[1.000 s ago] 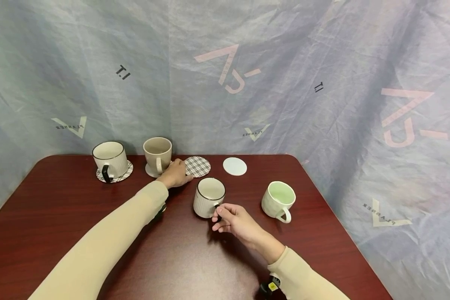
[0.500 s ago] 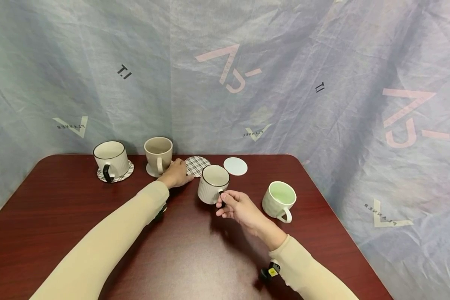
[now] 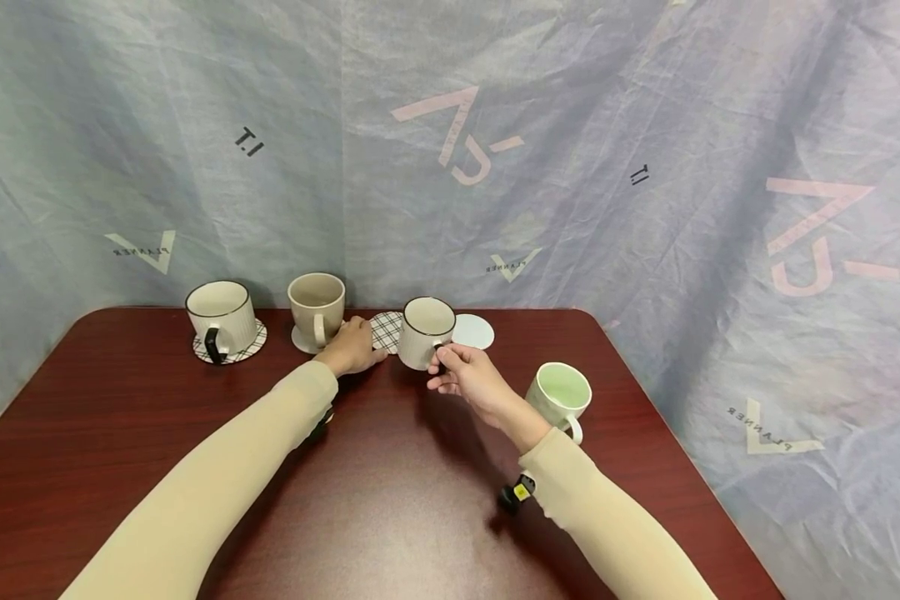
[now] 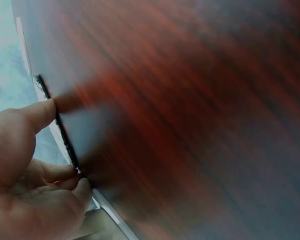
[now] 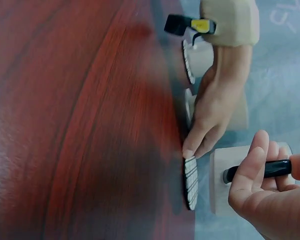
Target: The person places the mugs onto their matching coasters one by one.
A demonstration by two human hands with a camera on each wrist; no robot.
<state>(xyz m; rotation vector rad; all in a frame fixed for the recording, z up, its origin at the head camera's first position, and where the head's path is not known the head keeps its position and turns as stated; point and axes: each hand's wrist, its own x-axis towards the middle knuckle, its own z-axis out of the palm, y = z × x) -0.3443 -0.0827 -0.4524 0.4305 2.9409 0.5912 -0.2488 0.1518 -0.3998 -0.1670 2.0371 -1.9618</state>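
Note:
My right hand (image 3: 480, 386) pinches the black handle of a white ribbed mug (image 3: 417, 343) with a dark rim. The right wrist view shows the mug held up off the table, beside a checked coaster (image 5: 191, 184). In the head view the mug overlaps this coaster's right part. My left hand (image 3: 351, 346) has its thumb and fingertips on the coaster's near left edge, spread along the rim in the left wrist view. Close to the left fingers, a beige mug (image 3: 315, 298) stands on a pale coaster (image 3: 300, 340).
At far left, another ribbed mug (image 3: 221, 321) with a black handle sits on a checked coaster (image 3: 253, 342). A plain white coaster (image 3: 475, 332) lies right of the held mug. The pale green mug (image 3: 561, 390) stands near my right forearm. A printed cloth (image 3: 570, 125) hangs behind the table.
My right hand has carried the ribbed mug up and away from me, from the table's middle to over the checked coaster. The left hand has stayed in place at the coaster's edge.

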